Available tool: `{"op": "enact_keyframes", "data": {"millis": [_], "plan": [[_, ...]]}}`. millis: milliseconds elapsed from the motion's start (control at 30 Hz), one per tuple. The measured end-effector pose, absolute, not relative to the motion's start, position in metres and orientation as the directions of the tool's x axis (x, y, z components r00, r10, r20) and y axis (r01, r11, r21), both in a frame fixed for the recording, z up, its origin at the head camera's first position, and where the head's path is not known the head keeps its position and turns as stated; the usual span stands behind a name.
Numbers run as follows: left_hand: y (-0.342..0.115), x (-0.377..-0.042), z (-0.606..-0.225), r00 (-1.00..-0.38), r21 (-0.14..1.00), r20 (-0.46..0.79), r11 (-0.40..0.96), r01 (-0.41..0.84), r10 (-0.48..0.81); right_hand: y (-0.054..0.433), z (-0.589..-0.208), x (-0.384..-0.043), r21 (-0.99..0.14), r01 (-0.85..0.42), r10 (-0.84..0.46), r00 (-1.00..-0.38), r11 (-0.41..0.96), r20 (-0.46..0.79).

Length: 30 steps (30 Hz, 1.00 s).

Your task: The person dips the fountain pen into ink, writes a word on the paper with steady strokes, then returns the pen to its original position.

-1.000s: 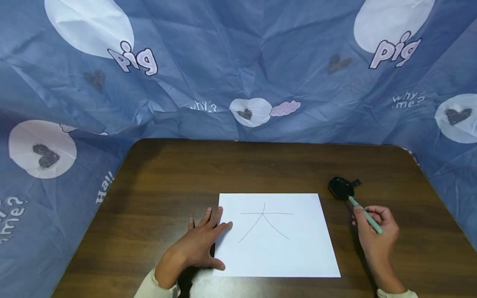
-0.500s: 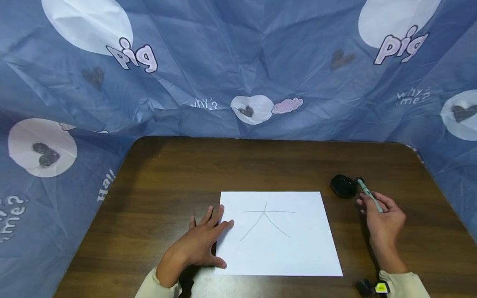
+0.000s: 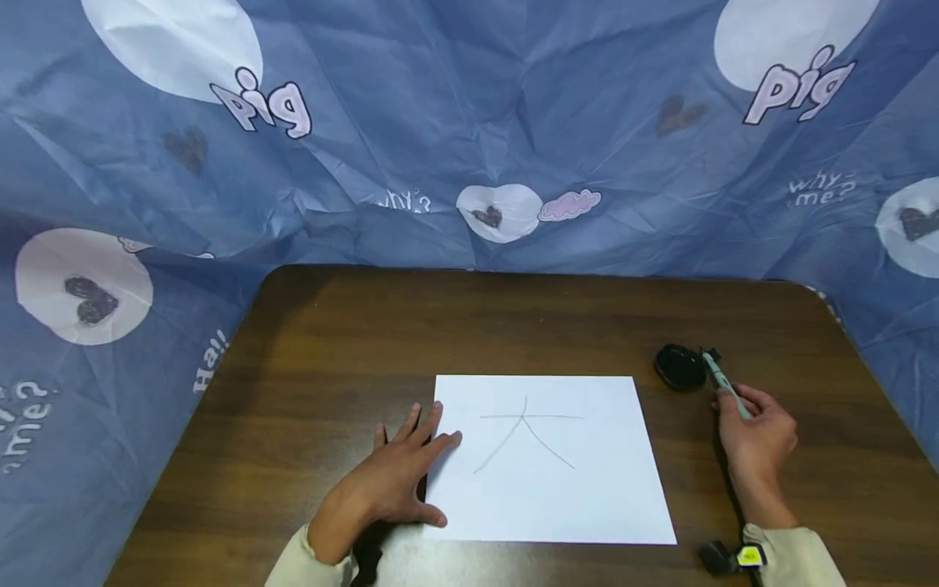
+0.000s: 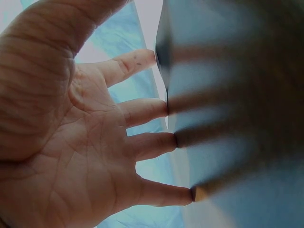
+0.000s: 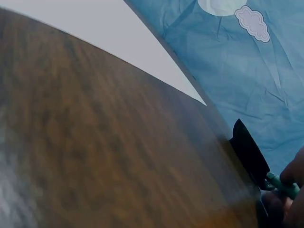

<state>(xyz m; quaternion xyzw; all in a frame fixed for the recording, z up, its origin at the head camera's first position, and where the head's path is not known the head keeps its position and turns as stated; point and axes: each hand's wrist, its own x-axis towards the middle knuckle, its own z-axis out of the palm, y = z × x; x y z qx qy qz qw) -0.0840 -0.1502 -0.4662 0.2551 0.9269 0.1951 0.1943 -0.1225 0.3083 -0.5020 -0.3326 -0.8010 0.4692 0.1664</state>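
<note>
My left hand (image 3: 392, 481) lies spread at the left edge of a white sheet of paper (image 3: 550, 505), its thumb and fingertips on the sheet and table. In the left wrist view the palm (image 4: 90, 142) faces the camera with the fingertips down on the surface. The paper bears thin drawn strokes (image 3: 523, 417) like the character 大. On the right, my right hand (image 3: 759, 432) pinches a mint-green pen (image 3: 720, 378), whose far end meets a small black piece (image 3: 710, 355) beside a round black dish (image 3: 678, 367). Only part of that hand shows in the right wrist view.
A brown wooden table (image 3: 469, 326) carries everything. Blue printed cloth (image 3: 411, 147) hangs behind and at both sides of it. A black device with a yellow label (image 3: 750, 556) sits at the right wrist, by the cream sleeve (image 3: 795, 558).
My right hand has carried the pen slightly right and away from me, its far end going from the dish to the small black piece. The left hand stays on the paper.
</note>
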Motion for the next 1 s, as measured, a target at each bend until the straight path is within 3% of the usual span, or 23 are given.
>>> {"op": "enact_keyframes", "data": {"millis": [233,1000], "plan": [[-0.152,-0.081,-0.464,-0.796,0.462,-0.261,0.795,0.394,0.546,0.304,-0.507,-0.118,-0.764,0.398,0.659,-0.751,0.508,0.047],[-0.154,-0.077,-0.467,-0.799,0.488,-0.282,0.796,0.357,0.531,0.3,-0.509,-0.11,-0.753,0.362,0.588,-0.808,0.55,0.041]]}}
